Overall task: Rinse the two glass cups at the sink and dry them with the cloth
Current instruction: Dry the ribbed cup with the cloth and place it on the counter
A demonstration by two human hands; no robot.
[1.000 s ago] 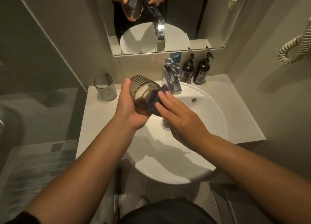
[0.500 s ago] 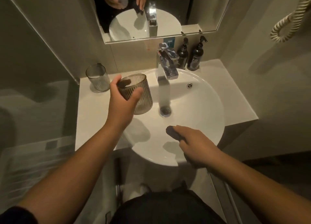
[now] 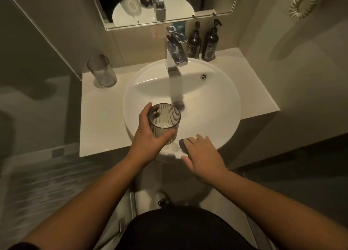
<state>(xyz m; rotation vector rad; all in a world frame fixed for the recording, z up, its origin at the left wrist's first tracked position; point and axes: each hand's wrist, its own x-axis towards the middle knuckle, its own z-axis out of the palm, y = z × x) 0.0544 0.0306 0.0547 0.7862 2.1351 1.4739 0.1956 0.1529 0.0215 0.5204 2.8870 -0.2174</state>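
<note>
My right hand [image 3: 204, 155] lies nearest me at the front rim of the basin [image 3: 222, 103], fingers straight and flat on the dark cloth [image 3: 182, 144]. The cloth is bunched small; only its left edge shows from under my fingertips. I cannot tell whether it is damp.

My left hand [image 3: 148, 137] grips the ribbed glass cup [image 3: 164, 121] just to the left of the cloth, thumb across the near wall, fingers curled round the far wall. The cup is held upright, mouth up, over the front left part of the basin. Its wall is clear with fine vertical ribs; the base looks pale through the glass. Whether any water sits in it, I cannot tell.

Beyond the cup is the drain [image 3: 178, 105], and behind that the chrome tap [image 3: 175, 54] at the back of the basin.

The second glass cup [image 3: 102, 72] stands upright on the counter [image 3: 98, 121] at the back left corner, well apart from the basin. Two dark pump bottles [image 3: 203, 42] stand to the right of the tap, below the mirror [image 3: 169, 5].
</note>
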